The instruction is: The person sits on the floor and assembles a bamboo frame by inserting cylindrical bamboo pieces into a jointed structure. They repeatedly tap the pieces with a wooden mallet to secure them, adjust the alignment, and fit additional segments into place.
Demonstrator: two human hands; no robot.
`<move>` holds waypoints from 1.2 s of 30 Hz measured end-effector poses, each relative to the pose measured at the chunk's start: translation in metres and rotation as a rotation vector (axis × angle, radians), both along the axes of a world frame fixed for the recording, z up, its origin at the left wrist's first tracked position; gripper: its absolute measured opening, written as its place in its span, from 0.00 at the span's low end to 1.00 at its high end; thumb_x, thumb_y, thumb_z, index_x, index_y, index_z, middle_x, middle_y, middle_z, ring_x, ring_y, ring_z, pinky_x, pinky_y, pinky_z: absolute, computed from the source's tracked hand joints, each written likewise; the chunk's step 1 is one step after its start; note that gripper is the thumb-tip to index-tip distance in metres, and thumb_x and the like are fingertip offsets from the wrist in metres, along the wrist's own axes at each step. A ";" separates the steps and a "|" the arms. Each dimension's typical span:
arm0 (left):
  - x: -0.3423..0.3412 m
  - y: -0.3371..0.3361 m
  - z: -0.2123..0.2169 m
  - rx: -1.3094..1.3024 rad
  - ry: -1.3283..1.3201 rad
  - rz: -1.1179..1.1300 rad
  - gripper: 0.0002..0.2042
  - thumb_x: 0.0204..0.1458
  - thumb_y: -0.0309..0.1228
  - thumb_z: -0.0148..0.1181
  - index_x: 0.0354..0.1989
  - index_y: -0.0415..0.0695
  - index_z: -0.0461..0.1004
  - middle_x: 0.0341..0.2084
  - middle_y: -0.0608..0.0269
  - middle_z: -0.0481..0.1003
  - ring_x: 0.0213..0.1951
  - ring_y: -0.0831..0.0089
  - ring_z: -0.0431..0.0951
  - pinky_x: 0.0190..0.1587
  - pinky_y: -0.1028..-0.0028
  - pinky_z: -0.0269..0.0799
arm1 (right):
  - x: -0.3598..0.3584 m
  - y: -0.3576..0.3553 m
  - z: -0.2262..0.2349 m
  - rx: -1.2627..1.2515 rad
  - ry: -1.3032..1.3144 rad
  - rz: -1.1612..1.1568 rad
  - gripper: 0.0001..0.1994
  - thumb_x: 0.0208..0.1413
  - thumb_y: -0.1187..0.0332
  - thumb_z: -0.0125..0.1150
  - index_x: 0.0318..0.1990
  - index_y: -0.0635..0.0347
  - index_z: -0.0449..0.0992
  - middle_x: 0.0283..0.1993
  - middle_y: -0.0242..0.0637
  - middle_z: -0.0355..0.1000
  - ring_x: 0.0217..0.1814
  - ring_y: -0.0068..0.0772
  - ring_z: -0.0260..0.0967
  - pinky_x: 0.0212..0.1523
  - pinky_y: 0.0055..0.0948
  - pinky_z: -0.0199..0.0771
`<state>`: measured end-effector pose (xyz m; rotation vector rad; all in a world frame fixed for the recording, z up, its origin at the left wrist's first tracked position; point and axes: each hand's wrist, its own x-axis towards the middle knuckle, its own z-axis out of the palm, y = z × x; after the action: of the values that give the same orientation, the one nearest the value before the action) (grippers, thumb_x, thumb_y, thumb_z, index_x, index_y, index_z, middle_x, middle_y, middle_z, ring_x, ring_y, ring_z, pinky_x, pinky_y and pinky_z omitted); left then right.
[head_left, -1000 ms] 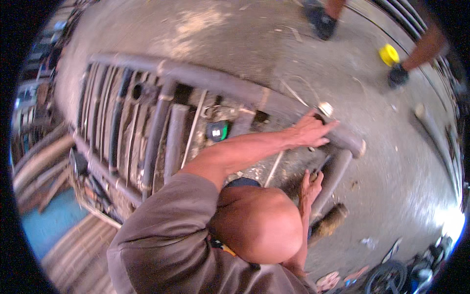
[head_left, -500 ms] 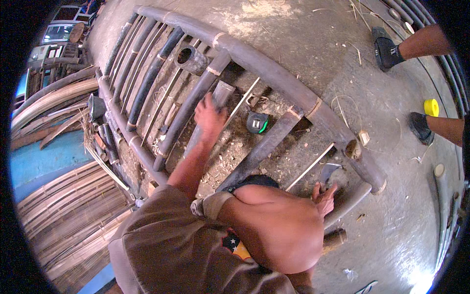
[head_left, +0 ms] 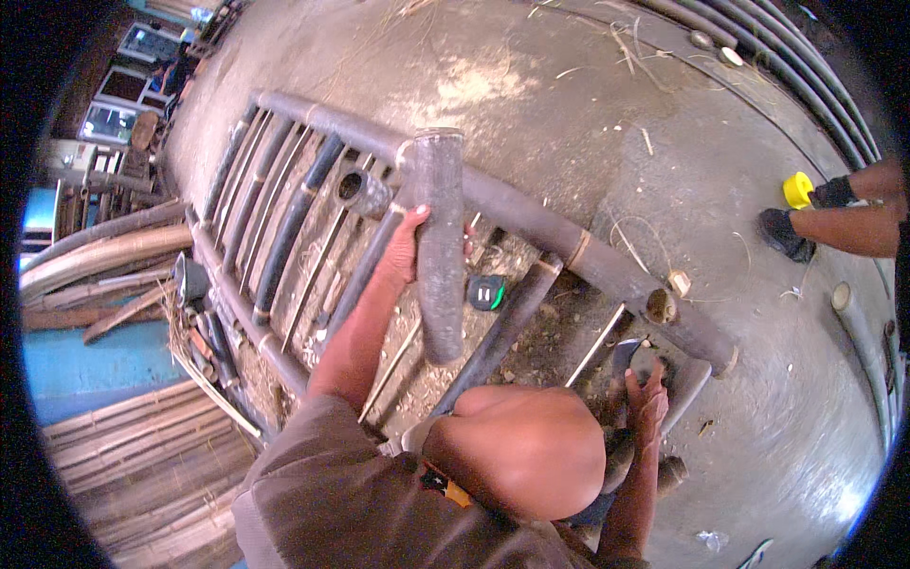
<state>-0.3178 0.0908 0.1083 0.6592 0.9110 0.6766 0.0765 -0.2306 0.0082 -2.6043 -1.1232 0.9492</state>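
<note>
My left hand [head_left: 408,248] is wrapped round a short, thick, dark bamboo pole [head_left: 439,247], its fingertips showing on the far side. The pole is raised above a bamboo frame [head_left: 517,213] lying on the ground. My right hand [head_left: 648,403] is low at the frame's right end, thumb and fingers apart. Its fingertips are beside a dark curved blade-like piece [head_left: 625,355] and overlap a greyish object I cannot make out; the other fingers are partly hidden. A black and green tape measure [head_left: 486,293] lies between the frame's rungs.
A short hollow bamboo piece [head_left: 364,192] rests on the rungs. Split bamboo slats [head_left: 142,455] cover the lower left. Another person's feet in dark footwear [head_left: 787,235] stand at right, beside a yellow roll [head_left: 797,190]. Long poles [head_left: 806,95] line the upper right edge.
My left hand has taken hold of the bamboo pole and lifted it from between the rungs. My right hand's fingers are now closer to the curved piece. The other person's feet have shifted.
</note>
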 end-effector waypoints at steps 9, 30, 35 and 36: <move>0.170 0.002 -0.016 0.010 -0.209 -0.101 0.32 0.49 0.47 0.71 0.54 0.34 0.71 0.44 0.49 0.79 0.45 0.57 0.82 0.53 0.55 0.80 | 0.017 -0.015 0.009 0.188 0.025 -0.182 0.33 0.62 0.49 0.62 0.69 0.56 0.64 0.43 0.65 0.77 0.45 0.71 0.75 0.44 0.59 0.72; 0.338 -0.092 0.014 0.816 0.036 -0.338 0.38 0.42 0.31 0.81 0.60 0.37 0.65 0.49 0.57 0.77 0.49 0.69 0.79 0.54 0.66 0.75 | 0.046 -0.020 -0.006 0.566 -0.100 -0.370 0.26 0.62 0.56 0.65 0.62 0.60 0.72 0.28 0.51 0.75 0.29 0.49 0.76 0.34 0.45 0.74; 0.361 -0.091 0.028 0.928 0.118 -0.276 0.39 0.40 0.31 0.82 0.59 0.37 0.65 0.49 0.54 0.77 0.50 0.67 0.79 0.54 0.65 0.75 | 0.064 0.011 0.024 0.658 0.133 -0.502 0.23 0.65 0.58 0.63 0.63 0.61 0.72 0.28 0.37 0.74 0.27 0.27 0.71 0.30 0.32 0.72; 0.365 -0.089 0.029 0.901 0.082 -0.284 0.39 0.39 0.31 0.82 0.60 0.37 0.65 0.49 0.54 0.77 0.50 0.66 0.78 0.55 0.65 0.75 | 0.066 0.021 0.044 0.674 0.191 -0.538 0.23 0.66 0.58 0.63 0.63 0.61 0.72 0.28 0.34 0.74 0.27 0.23 0.70 0.29 0.29 0.72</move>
<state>0.0475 0.0023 0.1369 1.5928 0.5333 0.7962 0.1424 -0.2095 0.0522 -2.0323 -0.5125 0.5508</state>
